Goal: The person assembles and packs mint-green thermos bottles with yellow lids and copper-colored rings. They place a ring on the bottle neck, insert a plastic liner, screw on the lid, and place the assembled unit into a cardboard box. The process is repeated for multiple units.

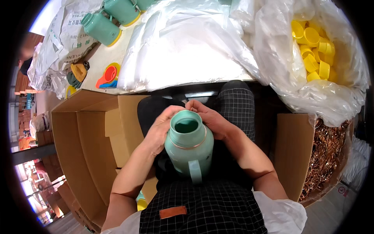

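The green jug (183, 158) sits over the lap (237, 107), open at the top, a copper-coloured band (191, 148) along its neck's near side; the left hand (159, 128) and right hand (213, 121) nearly meet behind it, fingers (195, 105) bent; whether they pinch anything, I cannot tell.

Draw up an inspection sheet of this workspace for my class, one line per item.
Surface: pale table, largely covered by clear plastic sheeting.
Job's things: green jug, mouth open, copper-coloured ring around its neck.
Clutter: other green jugs, yellow cups in a plastic bag, copper-coloured pieces in a box, open carton on the left.
Hands: left hand and right hand at the jug's neck; fingertips partly hidden.
Cables: nothing seen.
Surroundings: grey floor, lower right; far left blurred.
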Available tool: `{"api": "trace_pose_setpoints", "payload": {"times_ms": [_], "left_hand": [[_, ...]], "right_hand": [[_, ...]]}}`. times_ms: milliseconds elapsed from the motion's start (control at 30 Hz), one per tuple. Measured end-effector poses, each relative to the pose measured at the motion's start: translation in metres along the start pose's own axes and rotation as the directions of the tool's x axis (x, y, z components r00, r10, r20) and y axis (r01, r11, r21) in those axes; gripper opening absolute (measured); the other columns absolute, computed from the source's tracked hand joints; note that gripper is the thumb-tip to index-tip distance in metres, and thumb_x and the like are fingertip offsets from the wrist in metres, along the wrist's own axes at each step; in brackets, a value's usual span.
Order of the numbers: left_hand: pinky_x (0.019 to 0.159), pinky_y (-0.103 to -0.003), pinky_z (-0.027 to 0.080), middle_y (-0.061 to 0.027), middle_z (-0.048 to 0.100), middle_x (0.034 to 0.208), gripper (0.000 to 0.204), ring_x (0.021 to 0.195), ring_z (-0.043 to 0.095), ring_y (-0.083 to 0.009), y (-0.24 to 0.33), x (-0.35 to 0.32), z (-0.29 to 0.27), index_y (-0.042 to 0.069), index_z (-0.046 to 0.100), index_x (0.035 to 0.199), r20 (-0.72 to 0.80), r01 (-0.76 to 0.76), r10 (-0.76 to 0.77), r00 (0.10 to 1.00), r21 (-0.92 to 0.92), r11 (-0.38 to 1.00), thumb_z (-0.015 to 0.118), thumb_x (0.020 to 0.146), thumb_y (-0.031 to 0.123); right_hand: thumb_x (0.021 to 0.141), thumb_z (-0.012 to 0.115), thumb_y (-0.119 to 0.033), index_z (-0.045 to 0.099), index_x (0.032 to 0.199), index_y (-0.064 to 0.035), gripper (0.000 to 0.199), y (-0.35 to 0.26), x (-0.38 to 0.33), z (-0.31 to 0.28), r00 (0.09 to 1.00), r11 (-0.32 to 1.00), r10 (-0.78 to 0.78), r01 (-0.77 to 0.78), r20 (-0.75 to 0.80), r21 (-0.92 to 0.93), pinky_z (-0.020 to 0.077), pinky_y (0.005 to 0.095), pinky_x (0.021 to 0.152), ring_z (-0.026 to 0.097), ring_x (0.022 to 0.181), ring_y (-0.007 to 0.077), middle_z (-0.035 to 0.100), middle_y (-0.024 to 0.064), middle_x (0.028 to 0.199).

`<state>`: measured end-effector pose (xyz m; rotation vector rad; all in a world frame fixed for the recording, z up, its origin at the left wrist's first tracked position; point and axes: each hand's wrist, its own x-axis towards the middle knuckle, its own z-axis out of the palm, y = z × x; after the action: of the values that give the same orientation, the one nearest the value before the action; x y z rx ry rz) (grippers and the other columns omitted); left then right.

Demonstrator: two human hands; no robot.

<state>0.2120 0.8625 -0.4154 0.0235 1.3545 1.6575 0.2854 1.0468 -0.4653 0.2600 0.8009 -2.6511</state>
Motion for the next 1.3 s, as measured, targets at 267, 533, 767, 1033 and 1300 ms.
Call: {"api": "trace_pose_setpoints", "payload": {"times_ms": [267,533,767,1033,1300], "left_hand": [[0.100,-0.037,0.049,-0.0177,0.064,0.124,0.082,0.113,0.062,-0.0242,0.042,-0.017,0.014,0.004,0.046,0.138,0.088,-0.281,0.288,0.954,0.608,0.743,0.084,0.069,0.026],[0.095,-0.037,0.053,-0.0193,0.063,0.123,0.085,0.110,0.065,-0.0263,0.028,-0.017,-0.021,0.004,0.046,0.138,-0.058,-0.284,0.304,0.951,0.231,0.931,0.087,0.068,0.032],[0.089,-0.038,0.056,-0.0199,0.061,0.124,0.082,0.108,0.065,-0.0260,0.022,0.001,-0.033,0.004,0.046,0.138,-0.070,-0.258,0.275,0.959,0.184,0.948,0.084,0.070,0.032],[0.094,-0.038,0.053,-0.0200,0.062,0.126,0.075,0.111,0.064,-0.0252,0.027,0.012,-0.027,0.004,0.046,0.138,-0.048,-0.240,0.253,0.966,0.181,0.954,0.080,0.074,0.023],[0.086,-0.037,0.057,-0.0181,0.063,0.123,0.078,0.108,0.064,-0.0245,0.027,0.017,-0.027,0.006,0.046,0.136,-0.073,-0.219,0.243,0.967,0.244,0.945,0.082,0.071,0.032]], "right_hand": [[0.093,0.067,-0.010,0.065,0.113,-0.0034,0.021,-0.072,0.002,0.000,0.900,0.435,-0.435,0.197,-0.014,-0.879,0.0488,0.0257,0.086,0.059,0.094,0.0067,0.066,0.0006,0.098],[0.081,0.069,-0.014,0.047,0.145,-0.0111,0.067,-0.182,0.026,-0.096,0.765,-0.579,-0.628,-0.583,-0.143,-0.570,0.0492,0.0455,0.094,0.060,0.108,0.0381,0.061,0.0201,0.116],[0.070,0.069,-0.002,0.059,0.136,-0.0179,0.068,-0.145,0.008,-0.058,0.840,-0.650,-0.501,-0.205,0.209,-0.732,0.0439,0.0452,0.091,0.052,0.107,0.0330,0.054,0.0125,0.120],[0.072,0.068,0.001,0.039,0.152,-0.0275,0.090,-0.150,0.019,-0.085,0.728,-0.368,-0.676,-0.470,-0.116,-0.802,0.0474,0.0464,0.096,0.056,0.117,0.0380,0.052,0.0174,0.134],[0.077,0.079,-0.026,0.034,0.153,-0.0061,0.091,-0.266,0.042,-0.080,0.712,0.096,-0.695,-0.047,-0.101,-0.994,0.0403,0.0428,0.110,0.048,0.135,0.0364,0.046,0.0223,0.149]]}}
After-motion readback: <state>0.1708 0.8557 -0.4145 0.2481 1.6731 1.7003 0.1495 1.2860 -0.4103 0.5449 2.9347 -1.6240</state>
